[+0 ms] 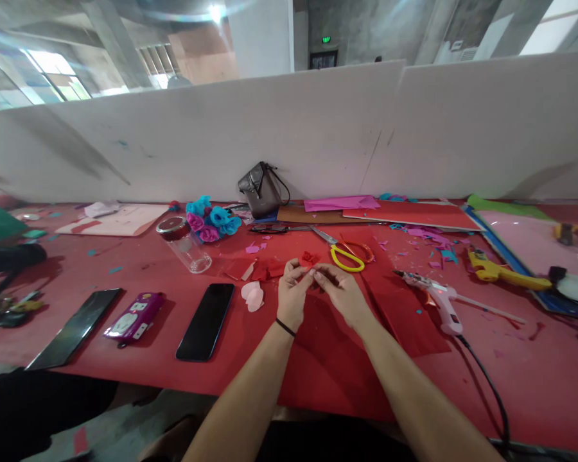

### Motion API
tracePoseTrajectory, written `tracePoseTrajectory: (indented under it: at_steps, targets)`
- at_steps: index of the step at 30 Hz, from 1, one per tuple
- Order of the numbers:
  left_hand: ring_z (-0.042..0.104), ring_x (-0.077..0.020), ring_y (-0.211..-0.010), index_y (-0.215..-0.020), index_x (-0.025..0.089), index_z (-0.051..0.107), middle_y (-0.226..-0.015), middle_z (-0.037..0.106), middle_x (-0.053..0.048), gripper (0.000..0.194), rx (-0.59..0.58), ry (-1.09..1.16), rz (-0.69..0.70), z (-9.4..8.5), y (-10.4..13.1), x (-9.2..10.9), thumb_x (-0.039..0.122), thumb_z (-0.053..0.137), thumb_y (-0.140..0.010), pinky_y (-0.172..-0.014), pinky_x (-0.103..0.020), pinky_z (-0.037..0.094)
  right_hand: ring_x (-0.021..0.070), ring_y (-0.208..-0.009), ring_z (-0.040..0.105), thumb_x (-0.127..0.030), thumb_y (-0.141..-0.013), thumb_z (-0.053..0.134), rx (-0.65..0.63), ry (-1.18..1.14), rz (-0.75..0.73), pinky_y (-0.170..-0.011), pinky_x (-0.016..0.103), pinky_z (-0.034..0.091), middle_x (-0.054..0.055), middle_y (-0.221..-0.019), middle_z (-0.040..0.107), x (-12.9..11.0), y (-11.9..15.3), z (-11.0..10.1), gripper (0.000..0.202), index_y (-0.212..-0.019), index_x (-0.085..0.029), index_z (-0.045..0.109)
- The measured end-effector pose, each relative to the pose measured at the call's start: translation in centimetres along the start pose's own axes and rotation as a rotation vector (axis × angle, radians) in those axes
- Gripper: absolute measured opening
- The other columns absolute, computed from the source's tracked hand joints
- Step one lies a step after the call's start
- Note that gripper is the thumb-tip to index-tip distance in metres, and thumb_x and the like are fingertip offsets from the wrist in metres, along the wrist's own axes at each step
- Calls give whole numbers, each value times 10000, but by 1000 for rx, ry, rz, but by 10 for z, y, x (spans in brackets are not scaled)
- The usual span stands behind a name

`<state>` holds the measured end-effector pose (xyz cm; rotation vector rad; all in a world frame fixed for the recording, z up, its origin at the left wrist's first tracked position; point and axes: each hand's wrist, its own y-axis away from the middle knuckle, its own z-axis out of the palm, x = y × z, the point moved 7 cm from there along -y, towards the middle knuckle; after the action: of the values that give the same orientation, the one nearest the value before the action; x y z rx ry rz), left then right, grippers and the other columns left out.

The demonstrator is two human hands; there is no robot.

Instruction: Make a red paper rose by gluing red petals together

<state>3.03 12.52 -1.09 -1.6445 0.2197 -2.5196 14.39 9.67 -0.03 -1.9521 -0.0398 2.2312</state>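
A small crumpled red paper flower (pixel 309 258) is pinched between my two hands, above the red table. My left hand (pixel 293 289), with a dark band at the wrist, closes its fingers on one side of it. My right hand (pixel 341 292) meets it from the other side, thumb and fingertips pressed together. Just beyond my right hand lie scissors (pixel 349 256) with a yellow handle. Pale pink paper petals (pixel 253 296) rest to the left of my left hand. Red paper sheets (pixel 404 314) lie under and right of my hands.
On the left are a black phone (pixel 206 321), a purple device (pixel 137 316) and a glass jar (pixel 185 245) near blue and pink paper flowers (pixel 212 219). A pink glue gun (pixel 440 301) with a cord and a yellow glue gun (pixel 503 273) lie right. A white partition (pixel 270 128) rises behind.
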Motion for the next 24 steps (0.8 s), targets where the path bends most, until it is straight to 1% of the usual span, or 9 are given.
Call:
tracePoseTrajectory:
  at_steps: [3,6,9,13,15,17,19,21,24]
  targets:
    - [547,-102,-836,-659,155,699,-902,552,-16,166,9,107,-77,1,1,-5,250,787,-554,-720,-201,452,138,-590,586,-478,-696,678,-25,-18,48,-591,278,474,4,-711,674,4,1,2,323,-856,-198,664]
    - [554,-94,-711,-702,142,686,-810,603,-15,224,-56,184,-196,7,2,-12,280,790,-559,-639,-218,455,120,-510,525,-498,-710,663,-29,0,43,-528,258,424,-23,-579,604,2,1,2,323,-794,-187,652]
    - [541,-87,-625,-760,147,672,-701,622,4,275,-86,235,-277,10,4,-13,280,795,-554,-572,-212,438,111,-498,491,-488,-706,666,-30,-5,18,-512,253,397,-29,-588,595,-1,2,3,304,-770,-193,639]
    - [505,-67,-535,-756,157,658,-621,602,37,277,-111,259,-267,12,5,-4,261,797,-540,-522,-204,421,103,-493,448,-479,-715,653,-33,-44,5,-496,247,363,-36,-606,574,-1,2,6,279,-729,-204,607]
    - [528,-67,-558,-744,156,655,-637,621,35,286,-97,246,-239,12,5,-1,219,809,-511,-562,-204,439,102,-486,429,-469,-718,648,-12,-49,-4,-486,243,347,-46,-578,540,1,1,5,268,-725,-206,598]
    - [571,-80,-629,-763,156,663,-690,653,20,320,-62,206,-196,10,5,2,185,819,-485,-636,-215,461,104,-486,424,-456,-717,645,21,-38,-14,-486,242,343,-53,-556,516,4,1,4,255,-744,-206,603]
    - [594,-98,-689,-796,154,675,-732,672,4,346,-25,150,-150,7,5,3,190,822,-485,-699,-237,473,107,-489,424,-450,-714,641,48,-17,-21,-490,245,348,-54,-546,506,6,1,2,252,-754,-203,608]
    - [598,-108,-699,-816,149,686,-740,678,-6,352,0,101,-121,6,5,4,220,820,-499,-721,-254,476,108,-491,423,-455,-722,630,58,-2,-27,-494,247,354,-49,-552,511,7,1,1,254,-739,-204,600]
    - [599,-109,-689,-810,141,698,-742,685,-16,345,36,72,-107,3,4,3,247,820,-505,-714,-252,475,110,-502,440,-461,-743,613,50,-12,-39,-499,247,362,-41,-583,532,8,2,3,253,-733,-208,591]
